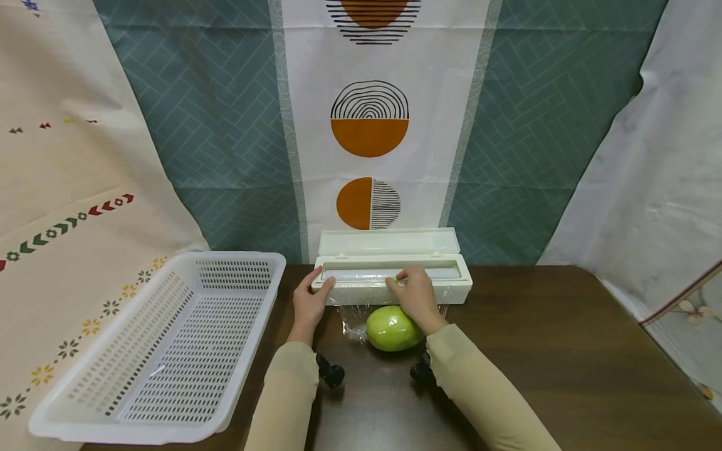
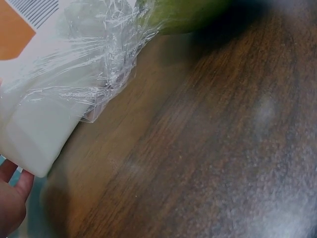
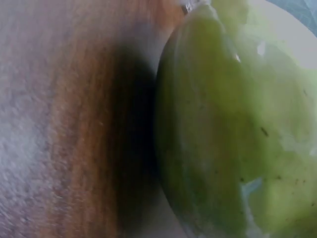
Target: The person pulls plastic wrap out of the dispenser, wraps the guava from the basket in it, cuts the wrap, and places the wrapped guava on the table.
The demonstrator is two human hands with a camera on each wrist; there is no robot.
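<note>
A white cling film box (image 1: 395,294) stands with its lid raised and a film roll inside. My left hand (image 1: 307,308) grips the box's left end, thumb at the front edge. Over the middle of the front edge, my right hand (image 1: 418,297) pinches a small green slide cutter (image 1: 395,279), mostly hidden by the fingers. Clear cling film (image 2: 106,59) hangs down the box's front and covers a green, mango-like fruit (image 1: 393,329). The fruit lies on the table just before the box, beneath my right wrist. Its dark-specked skin (image 3: 233,129) fills much of the right wrist view.
A white perforated plastic basket (image 1: 241,382) stands at the left on the dark wooden table (image 1: 564,363). Behind the box hangs a patterned cloth (image 1: 225,125). Pale cloths drape at both sides.
</note>
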